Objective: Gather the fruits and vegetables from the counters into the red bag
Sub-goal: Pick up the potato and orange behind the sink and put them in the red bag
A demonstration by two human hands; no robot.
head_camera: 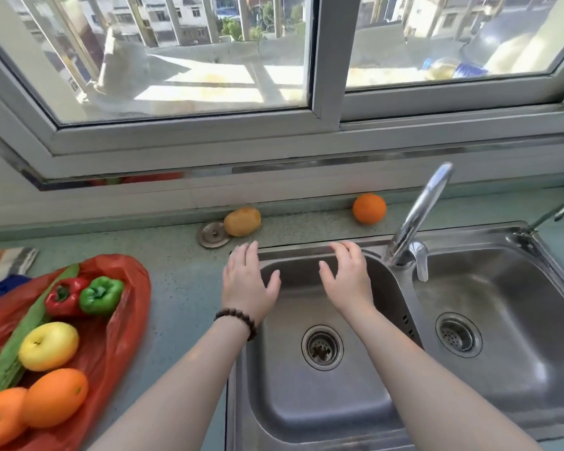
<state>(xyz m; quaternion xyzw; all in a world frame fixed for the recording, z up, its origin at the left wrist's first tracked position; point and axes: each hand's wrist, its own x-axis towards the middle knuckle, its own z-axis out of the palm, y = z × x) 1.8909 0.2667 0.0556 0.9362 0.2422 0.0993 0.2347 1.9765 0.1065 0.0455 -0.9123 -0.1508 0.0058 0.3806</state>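
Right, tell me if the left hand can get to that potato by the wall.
Probably yes. The left hand is open above the sink's back edge, and the potato lies just beyond its fingertips with nothing between.

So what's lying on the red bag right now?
On the red bag: a red pepper, green pepper, yellow apple, two oranges and a long green vegetable. Anything beneath them is hidden.

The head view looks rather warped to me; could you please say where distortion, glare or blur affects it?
Head view: wide-angle bending bows the window frame and counter edges; sunlight washes out the ledge outside; bright glints sit on the faucet; the orange and potato stay reasonably sharp.
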